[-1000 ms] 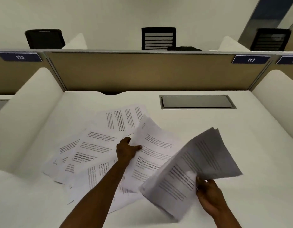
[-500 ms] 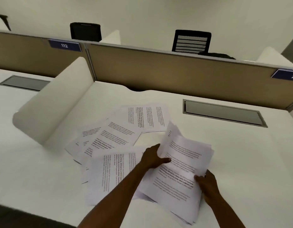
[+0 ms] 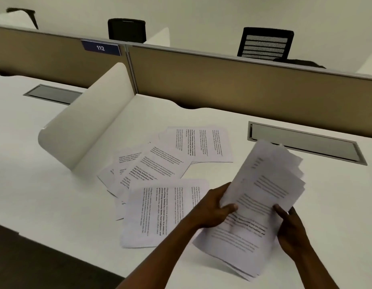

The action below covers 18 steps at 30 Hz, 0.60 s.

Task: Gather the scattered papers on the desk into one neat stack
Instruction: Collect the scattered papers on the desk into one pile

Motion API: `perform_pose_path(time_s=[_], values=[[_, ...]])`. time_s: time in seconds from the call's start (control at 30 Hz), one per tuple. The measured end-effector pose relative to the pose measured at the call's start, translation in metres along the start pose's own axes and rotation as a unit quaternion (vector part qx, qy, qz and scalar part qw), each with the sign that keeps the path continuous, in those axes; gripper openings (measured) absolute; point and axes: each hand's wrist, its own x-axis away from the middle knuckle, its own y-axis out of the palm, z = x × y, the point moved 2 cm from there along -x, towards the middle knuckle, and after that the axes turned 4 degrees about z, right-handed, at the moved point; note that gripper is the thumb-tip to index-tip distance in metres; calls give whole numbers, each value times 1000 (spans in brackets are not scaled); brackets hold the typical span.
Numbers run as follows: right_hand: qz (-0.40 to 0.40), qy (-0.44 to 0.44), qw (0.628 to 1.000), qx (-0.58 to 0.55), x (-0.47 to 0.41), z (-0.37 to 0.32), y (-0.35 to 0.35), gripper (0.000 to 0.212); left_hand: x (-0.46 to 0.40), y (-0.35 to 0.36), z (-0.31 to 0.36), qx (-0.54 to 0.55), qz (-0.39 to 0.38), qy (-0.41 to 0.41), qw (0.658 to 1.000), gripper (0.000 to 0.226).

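I hold a loose bundle of printed papers (image 3: 262,197) tilted up off the white desk (image 3: 233,117), its lower edge near the desktop. My left hand (image 3: 214,207) grips the bundle's left edge with the thumb on top. My right hand (image 3: 291,228) grips its right edge. The sheets in the bundle are fanned unevenly at the top. Scattered sheets lie flat to the left: one large sheet (image 3: 160,211) just beside my left hand, an overlapping group (image 3: 147,170) further back left, and a pair of sheets (image 3: 204,143) toward the back.
A curved white side divider (image 3: 87,126) stands left of the papers. A tan back partition (image 3: 233,80) carries a "112" label (image 3: 100,47). A grey cable hatch (image 3: 304,142) sits behind the bundle. Black chairs (image 3: 264,42) stand beyond the partition. The desk's front edge (image 3: 62,247) runs lower left.
My left hand took one sheet and joined it to the bundle in my right hand. Both hands now hold the bundle, which has risen. My view has swung left.
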Motion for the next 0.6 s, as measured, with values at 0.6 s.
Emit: perform_pose_path(time_s=[0.6], values=[[70, 54, 991, 101, 10, 22, 29, 49, -6, -18, -59, 135, 7, -270, 953, 62]])
